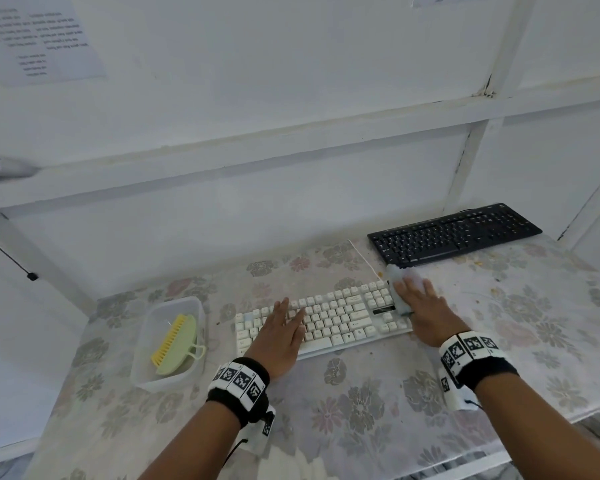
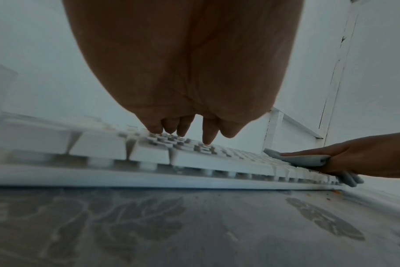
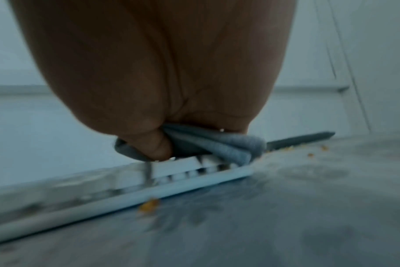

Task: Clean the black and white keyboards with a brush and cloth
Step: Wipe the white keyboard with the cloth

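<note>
Two keyboards lie on the desk [image 1: 361, 410]. The white keyboard [image 1: 329, 315] runs its long axis left to right across the person, and both hands are on it. The right hand [image 1: 421, 306] forms the working grip: it presses a folded grey cloth [image 1: 400, 299] onto the keyboard's right end, thumb curled round the cloth's near edge in the right wrist view. From this grip, nearly the whole length of the white keyboard extends to the left. The left hand [image 1: 284, 327] rests flat on the left-centre keys, fingers straight, steadying the board and holding nothing.

The black keyboard [image 1: 454, 233] sits just beyond the grip and to its right, far from the left hand, so the right hand is the nearer. The brush [image 1: 175, 341] lies in a clear tub [image 1: 146, 341] left of the left hand, untouched. Orange crumbs [image 3: 149, 206] lie on the desk beside the keyboard's near edge.

Judgement: the wipe would run leftward along the long axis.
</note>
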